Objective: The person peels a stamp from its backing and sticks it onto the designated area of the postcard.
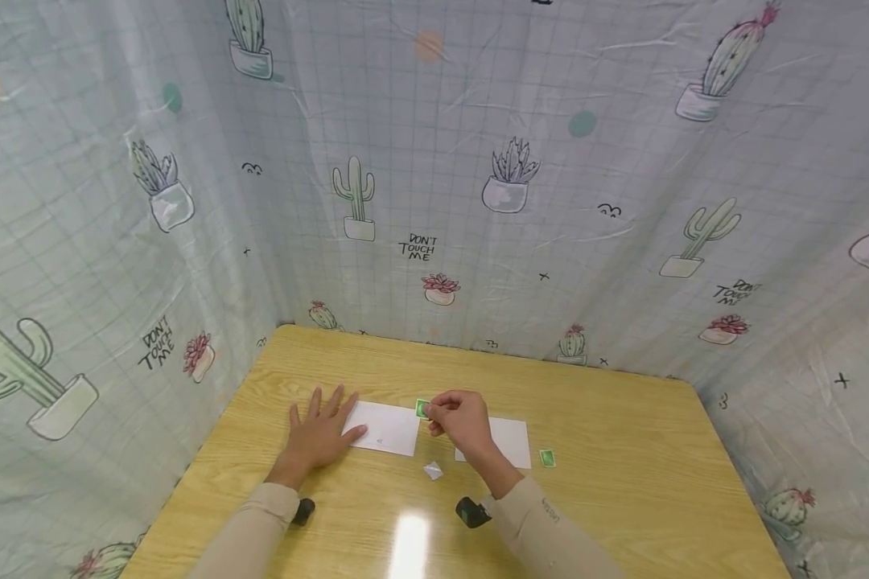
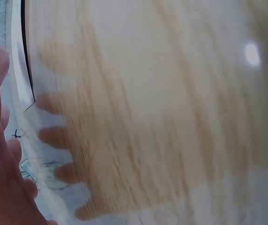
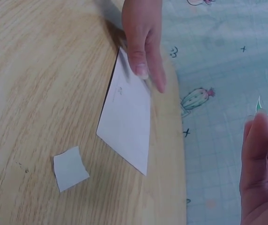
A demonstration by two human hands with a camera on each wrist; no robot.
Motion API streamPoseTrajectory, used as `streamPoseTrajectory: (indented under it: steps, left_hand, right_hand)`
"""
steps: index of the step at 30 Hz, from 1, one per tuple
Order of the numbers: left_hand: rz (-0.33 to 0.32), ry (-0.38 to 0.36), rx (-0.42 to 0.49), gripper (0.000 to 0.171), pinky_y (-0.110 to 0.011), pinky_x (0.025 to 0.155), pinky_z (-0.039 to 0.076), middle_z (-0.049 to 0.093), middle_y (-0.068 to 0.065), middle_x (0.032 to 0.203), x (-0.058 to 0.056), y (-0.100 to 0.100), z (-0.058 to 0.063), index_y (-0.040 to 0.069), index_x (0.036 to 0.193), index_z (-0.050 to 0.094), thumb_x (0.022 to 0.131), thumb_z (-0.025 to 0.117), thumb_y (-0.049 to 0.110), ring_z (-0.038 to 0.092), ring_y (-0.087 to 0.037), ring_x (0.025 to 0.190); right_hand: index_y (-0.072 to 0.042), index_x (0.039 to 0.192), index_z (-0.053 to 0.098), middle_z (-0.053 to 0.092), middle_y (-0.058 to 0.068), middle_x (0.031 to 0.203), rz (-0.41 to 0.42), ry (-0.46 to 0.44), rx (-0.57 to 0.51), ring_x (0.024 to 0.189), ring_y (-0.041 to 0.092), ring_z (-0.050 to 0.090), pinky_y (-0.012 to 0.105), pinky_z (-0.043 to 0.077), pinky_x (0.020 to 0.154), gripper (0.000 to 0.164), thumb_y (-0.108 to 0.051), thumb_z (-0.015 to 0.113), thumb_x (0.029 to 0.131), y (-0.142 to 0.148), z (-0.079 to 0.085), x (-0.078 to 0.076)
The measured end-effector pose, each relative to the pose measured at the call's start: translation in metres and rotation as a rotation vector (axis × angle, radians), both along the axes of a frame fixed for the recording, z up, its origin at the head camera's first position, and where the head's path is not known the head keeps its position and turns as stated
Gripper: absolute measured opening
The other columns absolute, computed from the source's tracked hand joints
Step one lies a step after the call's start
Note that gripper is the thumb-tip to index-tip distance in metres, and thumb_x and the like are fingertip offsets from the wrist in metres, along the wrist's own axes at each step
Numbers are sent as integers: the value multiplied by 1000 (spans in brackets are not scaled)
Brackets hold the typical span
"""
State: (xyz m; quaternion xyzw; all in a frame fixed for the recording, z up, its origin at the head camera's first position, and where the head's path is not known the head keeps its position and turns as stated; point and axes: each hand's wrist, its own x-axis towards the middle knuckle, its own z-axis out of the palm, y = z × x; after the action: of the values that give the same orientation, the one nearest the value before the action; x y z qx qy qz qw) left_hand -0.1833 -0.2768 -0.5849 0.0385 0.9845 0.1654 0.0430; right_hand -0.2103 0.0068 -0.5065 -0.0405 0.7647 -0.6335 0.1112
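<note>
A white envelope (image 1: pixel 385 428) lies flat on the wooden table in the head view. My left hand (image 1: pixel 317 438) is spread at its left end, thumb over the paper and fingers straight. Between thumb and fingertips, my right hand (image 1: pixel 465 420) pinches a small green stamp (image 1: pixel 421 405) with a white border, held over the envelope's upper right corner. The right wrist view shows the stamp (image 3: pixel 259 104) edge-on, raised above the tabletop, its lower part hidden by the thumb. Faint small marks show on the envelope (image 3: pixel 124 112).
Partly under my right forearm lies a second white envelope (image 1: pixel 510 444). Another green stamp (image 1: pixel 547 458) is to its right. A small white paper scrap (image 1: pixel 433 470) sits nearer to me, between the envelopes. A cactus-print curtain (image 1: pixel 434 201) hangs behind the table (image 1: pixel 623 498).
</note>
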Motion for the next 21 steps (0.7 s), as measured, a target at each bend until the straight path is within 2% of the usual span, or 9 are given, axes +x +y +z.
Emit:
streamPoseTrajectory:
  steps: [9,15,21]
  left_hand:
    - [-10,-39,15,73,-87,115,4,20,-15,175,-1,0,2,20,165,33,105,52,57,9,-56,159]
    - [-13,-71,27,75,-87,115,0,18,-14,176,-2,-3,-1,20,165,33,104,52,60,5,-56,159]
    - [-14,-86,22,77,-86,115,-2,17,-12,176,-4,-5,-4,20,165,33,103,52,62,3,-55,160]
  right_hand:
    - [4,96,75,76,21,86,-2,-4,5,67,23,74,47,66,71,11,-7,75,96,-2,-3,-3]
    - [5,97,74,75,29,92,4,-5,5,62,13,71,47,66,72,12,-7,74,96,-3,-3,-5]
    - [5,97,74,75,30,94,-2,-13,6,63,15,72,46,66,71,12,-7,74,96,-4,-4,-6]
